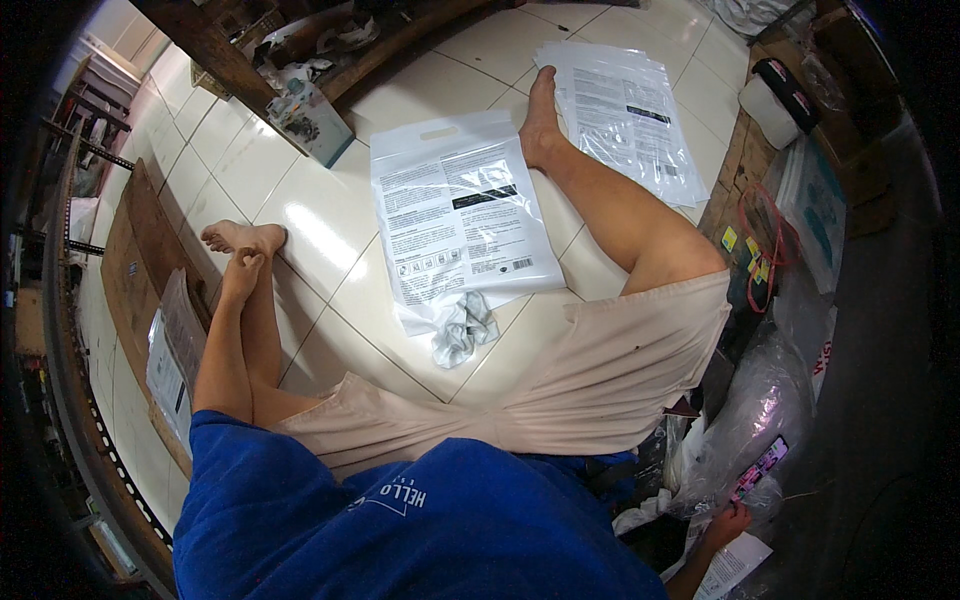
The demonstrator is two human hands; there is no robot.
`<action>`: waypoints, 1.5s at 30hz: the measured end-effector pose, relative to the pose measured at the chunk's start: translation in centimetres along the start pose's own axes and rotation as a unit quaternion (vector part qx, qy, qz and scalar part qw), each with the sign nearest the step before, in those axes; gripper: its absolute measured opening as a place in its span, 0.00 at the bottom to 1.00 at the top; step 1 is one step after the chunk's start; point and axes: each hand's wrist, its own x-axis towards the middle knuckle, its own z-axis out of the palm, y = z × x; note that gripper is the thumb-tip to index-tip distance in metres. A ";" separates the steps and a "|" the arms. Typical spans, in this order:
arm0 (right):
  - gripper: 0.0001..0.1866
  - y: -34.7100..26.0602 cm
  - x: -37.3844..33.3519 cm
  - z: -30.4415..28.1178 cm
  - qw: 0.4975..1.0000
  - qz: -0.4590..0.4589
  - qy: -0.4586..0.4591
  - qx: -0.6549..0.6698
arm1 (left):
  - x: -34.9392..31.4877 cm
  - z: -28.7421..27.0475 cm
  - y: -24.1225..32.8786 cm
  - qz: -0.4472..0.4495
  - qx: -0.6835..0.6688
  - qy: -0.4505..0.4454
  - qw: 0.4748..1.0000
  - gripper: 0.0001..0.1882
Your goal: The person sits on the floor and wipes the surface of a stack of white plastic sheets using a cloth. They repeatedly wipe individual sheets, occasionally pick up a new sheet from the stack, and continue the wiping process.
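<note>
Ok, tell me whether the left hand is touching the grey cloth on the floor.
No. The left hand rests on the left foot, well apart from the grey cloth, which lies at the lower edge of the white plastic bag.

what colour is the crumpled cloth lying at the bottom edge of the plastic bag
Grey with white patches, the crumpled cloth; head view.

Cloth lies on the floor between the legs — plastic bag just beyond it.

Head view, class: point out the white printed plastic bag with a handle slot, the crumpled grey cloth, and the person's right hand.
White printed plastic bag (455, 215), head view, middle panel.
Crumpled grey cloth (463, 330), head view, centre fold.
Right hand (727, 522), head view, knuckles.
</note>
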 end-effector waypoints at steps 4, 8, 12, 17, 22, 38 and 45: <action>0.18 0.7 -0.1 0.6 1.000 0.003 0.017 -0.019 | -0.3 -0.1 0.9 -0.008 -0.002 -0.010 1.000 0.22; 0.18 1.5 -0.4 0.8 1.000 0.012 0.010 -0.019 | -0.2 0.1 1.2 0.002 -0.001 -0.007 1.000 0.23; 0.18 1.9 0.1 0.7 1.000 0.010 0.009 -0.013 | 0.8 0.4 -0.8 0.006 -0.011 -0.010 1.000 0.22; 0.19 -2.2 2.4 -2.0 0.991 -0.042 0.116 0.047 | -0.2 0.3 -0.5 0.001 -0.004 -0.001 1.000 0.22; 0.18 -7.7 6.9 -2.7 0.967 -0.026 0.144 0.209 | -0.6 0.8 -1.2 0.030 -0.056 0.009 0.998 0.18; 0.28 -65.2 1.7 0.3 0.711 -0.580 -0.344 0.200 | -9.7 13.1 14.4 0.254 -0.016 -0.004 0.967 0.33; 0.35 -66.0 -2.8 10.9 0.737 -0.662 -0.131 0.043 | -12.2 17.1 14.1 0.343 0.094 -0.064 0.933 0.39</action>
